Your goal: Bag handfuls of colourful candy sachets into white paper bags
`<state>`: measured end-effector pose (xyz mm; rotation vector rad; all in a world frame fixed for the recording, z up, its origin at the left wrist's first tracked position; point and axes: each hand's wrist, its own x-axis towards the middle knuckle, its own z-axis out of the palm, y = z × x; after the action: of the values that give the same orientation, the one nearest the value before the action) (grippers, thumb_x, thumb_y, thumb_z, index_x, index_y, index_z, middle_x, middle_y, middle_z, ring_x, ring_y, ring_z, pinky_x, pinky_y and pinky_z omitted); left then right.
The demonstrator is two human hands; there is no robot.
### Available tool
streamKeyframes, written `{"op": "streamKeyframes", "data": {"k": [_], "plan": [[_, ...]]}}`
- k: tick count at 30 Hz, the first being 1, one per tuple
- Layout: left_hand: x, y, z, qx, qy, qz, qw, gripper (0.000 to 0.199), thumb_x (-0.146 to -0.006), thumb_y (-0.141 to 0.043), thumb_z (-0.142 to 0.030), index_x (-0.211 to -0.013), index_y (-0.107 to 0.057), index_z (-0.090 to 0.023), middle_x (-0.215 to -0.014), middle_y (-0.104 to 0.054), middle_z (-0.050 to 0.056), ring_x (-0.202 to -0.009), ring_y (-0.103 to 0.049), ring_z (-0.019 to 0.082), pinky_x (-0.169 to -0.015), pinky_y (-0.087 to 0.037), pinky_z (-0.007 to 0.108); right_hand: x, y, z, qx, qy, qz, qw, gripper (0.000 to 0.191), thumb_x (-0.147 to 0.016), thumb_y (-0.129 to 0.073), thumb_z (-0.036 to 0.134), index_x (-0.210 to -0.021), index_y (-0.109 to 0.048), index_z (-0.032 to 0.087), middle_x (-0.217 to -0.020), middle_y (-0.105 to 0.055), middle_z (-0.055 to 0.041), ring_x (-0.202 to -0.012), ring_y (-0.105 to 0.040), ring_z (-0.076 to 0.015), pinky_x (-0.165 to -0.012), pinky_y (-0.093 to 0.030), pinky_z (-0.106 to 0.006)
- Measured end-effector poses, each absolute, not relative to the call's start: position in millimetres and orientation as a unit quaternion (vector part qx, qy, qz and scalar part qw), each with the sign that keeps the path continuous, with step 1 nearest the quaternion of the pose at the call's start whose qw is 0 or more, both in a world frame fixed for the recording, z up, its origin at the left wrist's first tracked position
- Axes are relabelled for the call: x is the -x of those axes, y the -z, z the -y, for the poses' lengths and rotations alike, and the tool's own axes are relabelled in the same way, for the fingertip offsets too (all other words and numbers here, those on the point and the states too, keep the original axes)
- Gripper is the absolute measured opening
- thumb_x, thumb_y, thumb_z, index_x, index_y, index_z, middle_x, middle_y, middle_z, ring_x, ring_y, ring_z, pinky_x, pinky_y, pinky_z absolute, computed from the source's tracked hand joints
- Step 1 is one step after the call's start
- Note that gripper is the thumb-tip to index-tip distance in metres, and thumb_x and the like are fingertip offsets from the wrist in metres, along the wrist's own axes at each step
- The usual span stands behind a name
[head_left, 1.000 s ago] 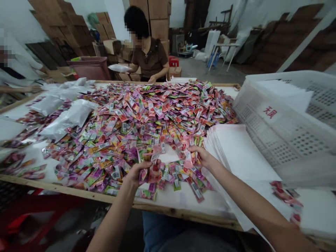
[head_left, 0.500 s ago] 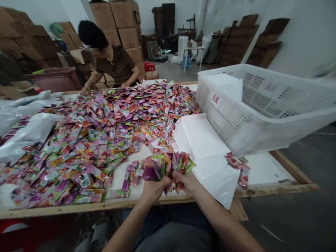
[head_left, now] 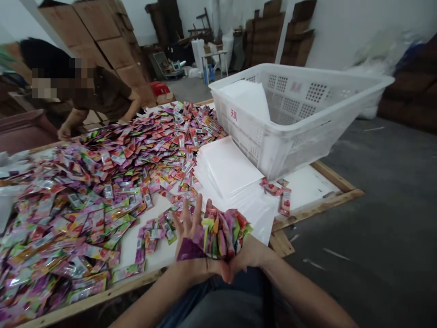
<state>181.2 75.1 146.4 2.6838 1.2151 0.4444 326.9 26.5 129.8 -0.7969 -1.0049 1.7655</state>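
Note:
A bundle of small shiny snack packets (head_left: 221, 232), in pink, green, orange and purple, is held between my two hands close to the table's front edge. My left hand (head_left: 186, 227) cradles its left side, fingers stretched up and spread, the thumb across the bottom. Around the right side curls my right hand (head_left: 251, 253), its fingers mostly hidden behind the packets. Both thumb tips meet below. Just beyond lies a stack of white plastic bags (head_left: 232, 168). A large heap of loose packets (head_left: 112, 164) spreads over the left of the table.
A white plastic basket (head_left: 297, 130) with white sheets or bags inside stands at the table's right. A few red packets (head_left: 285, 200) lie by its near corner. The table has a wooden rim (head_left: 317, 214). Across the heap, a co-worker (head_left: 105, 93) reaches toward the packets.
My view has swung to the right. The left hand's fingers, earlier closed behind the packets, are now spread upward, and the bundle sits more upright between my palms.

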Motion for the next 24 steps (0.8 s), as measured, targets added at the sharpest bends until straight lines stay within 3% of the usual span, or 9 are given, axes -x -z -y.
{"op": "streamKeyframes", "data": {"k": [2, 4, 8, 12, 18, 20, 24], "plan": [[-181, -152, -80, -0.914, -0.117, -0.376, 0.097, 0.113, -0.04, -0.056, -0.08, -0.133, -0.036, -0.019, -0.137, -0.037, 0.014, -0.128, -0.017, 0.046, -0.1, -0.017, 0.063, -329, -123, -24, 0.305, -0.758, 0.363, 0.449, 0.043, -0.03, -0.084, 0.029, -0.067, -0.066, 0.016, -0.055, -0.06, 0.0037, -0.056, -0.059, -0.016, -0.06, -0.05, -0.028], [-182, -155, -85, -0.925, -0.081, -0.345, 0.138, 0.114, -0.045, -0.055, -0.08, -0.138, -0.027, -0.02, -0.141, -0.03, 0.014, -0.131, -0.011, 0.044, -0.102, -0.012, 0.063, -328, -116, -21, 0.286, -0.773, 0.333, 0.458, 0.041, -0.028, -0.084, 0.031, -0.063, -0.066, 0.016, -0.056, -0.062, 0.0026, -0.054, -0.057, -0.0142, -0.059, -0.049, -0.027], [-196, -150, -86, -0.914, -0.038, -0.336, 0.225, 0.103, -0.052, -0.058, -0.072, -0.138, -0.027, -0.022, -0.14, -0.033, 0.011, -0.132, -0.015, 0.039, -0.105, -0.016, 0.057, -326, -106, -11, 0.291, -0.771, 0.303, 0.479, 0.035, -0.033, -0.083, 0.036, -0.055, -0.066, 0.014, -0.055, -0.062, -0.0001, -0.05, -0.055, -0.0118, -0.055, -0.047, -0.024], [-211, -147, -87, -0.899, -0.002, -0.332, 0.284, 0.094, -0.054, -0.062, -0.064, -0.135, -0.033, -0.025, -0.137, -0.039, 0.008, -0.131, -0.021, 0.035, -0.106, -0.021, 0.05, -326, -102, -4, 0.333, -0.762, 0.235, 0.503, 0.032, -0.029, -0.084, 0.028, -0.049, -0.063, 0.013, -0.05, -0.059, 0.0014, -0.046, -0.05, -0.0098, -0.051, -0.044, -0.024], [-259, -165, -130, -0.898, 0.123, -0.188, 0.38, 0.096, -0.056, -0.066, -0.061, -0.137, -0.025, -0.028, -0.142, -0.031, 0.006, -0.131, -0.024, 0.031, -0.107, -0.02, 0.047, -370, -114, -2, 0.382, -0.713, 0.16, 0.566, 0.029, -0.037, -0.08, 0.026, -0.06, -0.067, 0.014, -0.053, -0.063, -0.0016, -0.048, -0.056, -0.0151, -0.056, -0.049, -0.029], [-285, -162, -146, -0.92, 0.101, -0.179, 0.335, 0.105, -0.051, -0.069, -0.063, -0.138, -0.024, -0.025, -0.144, -0.027, 0.009, -0.13, -0.025, 0.031, -0.106, -0.022, 0.045, -402, -119, 6, 0.396, -0.709, 0.15, 0.563, 0.026, -0.045, -0.076, 0.032, -0.061, -0.069, 0.013, -0.054, -0.065, -0.0047, -0.048, -0.059, -0.0177, -0.052, -0.05, -0.029], [-322, -139, -168, -0.904, 0.05, -0.418, 0.077, 0.113, -0.048, -0.073, -0.06, -0.137, -0.021, -0.014, -0.141, -0.023, 0.024, -0.125, -0.025, 0.045, -0.099, -0.025, 0.056, -461, -125, 33, 0.488, -0.612, 0.145, 0.605, 0.025, -0.052, -0.074, 0.036, -0.063, -0.071, 0.013, -0.057, -0.068, -0.0083, -0.053, -0.063, -0.0205, -0.054, -0.053, -0.028]]}}
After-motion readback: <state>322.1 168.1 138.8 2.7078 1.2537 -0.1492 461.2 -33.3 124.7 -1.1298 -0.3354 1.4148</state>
